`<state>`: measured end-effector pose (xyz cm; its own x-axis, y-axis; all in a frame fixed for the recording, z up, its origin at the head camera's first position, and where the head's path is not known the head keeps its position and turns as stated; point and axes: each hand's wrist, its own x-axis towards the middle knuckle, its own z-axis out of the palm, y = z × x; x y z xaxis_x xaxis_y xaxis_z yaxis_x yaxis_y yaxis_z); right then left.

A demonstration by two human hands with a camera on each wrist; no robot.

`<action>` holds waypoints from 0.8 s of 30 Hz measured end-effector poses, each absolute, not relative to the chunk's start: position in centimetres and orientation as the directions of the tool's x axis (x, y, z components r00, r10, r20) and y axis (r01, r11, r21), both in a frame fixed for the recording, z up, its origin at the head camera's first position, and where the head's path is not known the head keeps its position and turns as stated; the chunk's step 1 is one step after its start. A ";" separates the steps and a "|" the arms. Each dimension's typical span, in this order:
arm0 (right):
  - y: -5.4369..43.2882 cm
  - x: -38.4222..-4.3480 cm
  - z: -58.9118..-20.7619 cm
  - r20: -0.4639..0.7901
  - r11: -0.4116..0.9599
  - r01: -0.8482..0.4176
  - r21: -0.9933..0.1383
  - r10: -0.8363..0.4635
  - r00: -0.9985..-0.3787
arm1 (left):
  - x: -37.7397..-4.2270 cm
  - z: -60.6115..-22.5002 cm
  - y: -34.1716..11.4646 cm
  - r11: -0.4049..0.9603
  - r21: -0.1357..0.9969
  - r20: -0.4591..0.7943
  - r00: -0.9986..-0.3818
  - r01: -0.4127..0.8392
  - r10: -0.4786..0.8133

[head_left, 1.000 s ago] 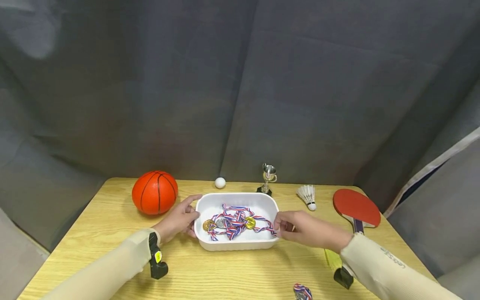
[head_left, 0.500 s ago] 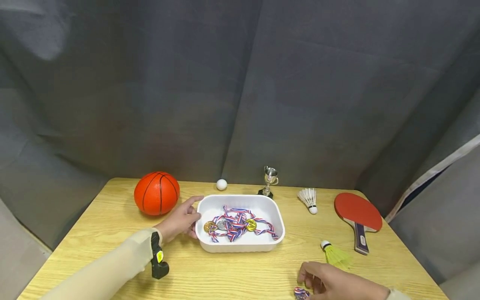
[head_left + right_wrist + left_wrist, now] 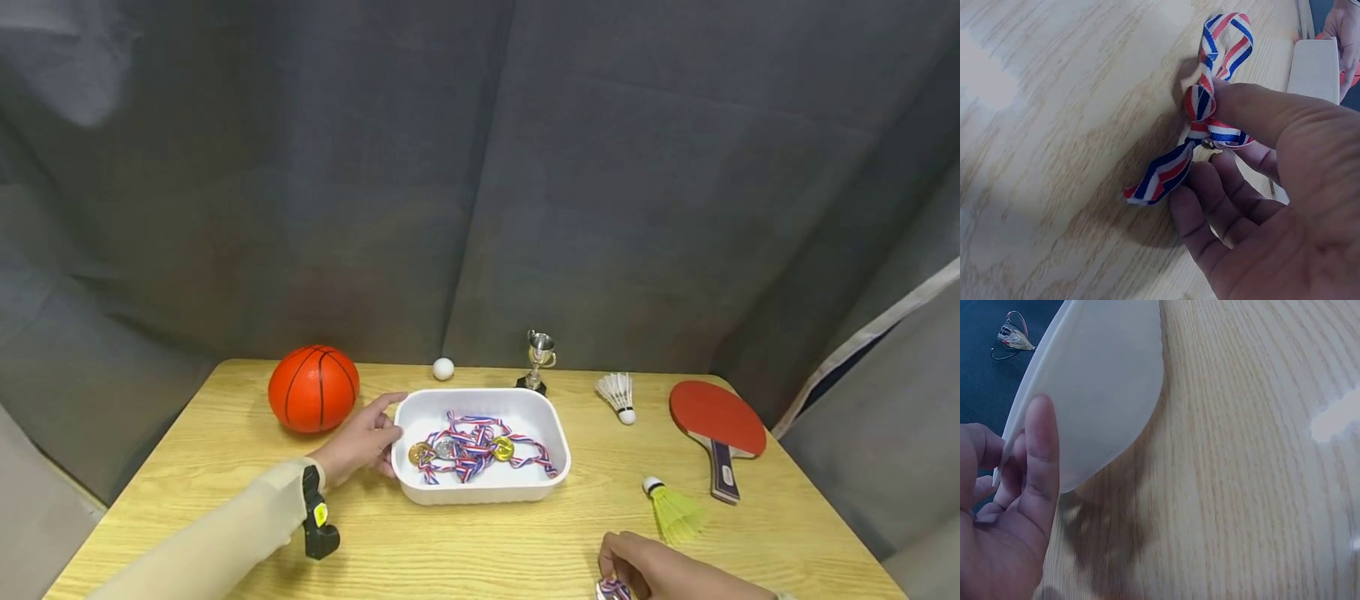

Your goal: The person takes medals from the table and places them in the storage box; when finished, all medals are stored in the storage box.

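My left hand (image 3: 363,442) grips the left rim of a white plastic tub (image 3: 487,494), its wall between thumb and fingers, as the left wrist view shows. Inside the tub lie several medals, gold, silver and bronze coloured, with tangled red, white and blue ribbons (image 3: 472,454). Near the table's front edge, my right hand (image 3: 652,567) pinches another medal (image 3: 611,590) by its bunched ribbon. In the right wrist view, this striped ribbon (image 3: 1200,103) is knotted between thumb and fingers, and the hand mostly hides the medal's disc.
An orange basketball (image 3: 313,389) sits left of the tub. Behind it stand a white ball (image 3: 443,369) and a small silver trophy cup (image 3: 540,354). To the right lie a white shuttlecock (image 3: 617,397), a yellow shuttlecock (image 3: 675,512) and a red table tennis bat (image 3: 716,414).
My right hand has let go of the tub's right side, moved toward the front edge and taken hold of the medal there. The left hand stays at the tub.
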<state>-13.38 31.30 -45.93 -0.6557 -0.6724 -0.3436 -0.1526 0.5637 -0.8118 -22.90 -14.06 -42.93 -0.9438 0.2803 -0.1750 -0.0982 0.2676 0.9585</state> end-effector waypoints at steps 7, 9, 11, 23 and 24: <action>29.7 -11.9 -43.1 -0.440 0.636 0.000 -0.772 -0.534 -0.722 | -22.9 -42.9 -14.0 0.273 0.956 -0.180 -0.946 -0.103 0.271; 29.8 -11.9 -43.1 -0.435 0.625 -0.003 -0.781 -0.547 -0.715 | -22.9 -42.9 -14.0 0.272 0.957 -0.178 -0.946 -0.103 0.270; 30.0 -12.0 -43.3 -0.423 0.602 -0.006 -0.799 -0.569 -0.705 | -22.9 -42.9 -14.0 0.272 0.957 -0.176 -0.946 -0.101 0.270; 30.8 -12.6 -43.0 -0.387 0.545 0.035 -0.838 -0.548 -0.742 | -22.9 -43.0 -13.9 0.261 0.960 -0.173 -0.945 -0.099 0.276; 30.8 -12.8 -42.8 -0.362 0.512 0.031 -0.858 -0.563 -0.743 | -22.9 -43.0 -14.0 0.262 0.960 -0.173 -0.945 -0.100 0.276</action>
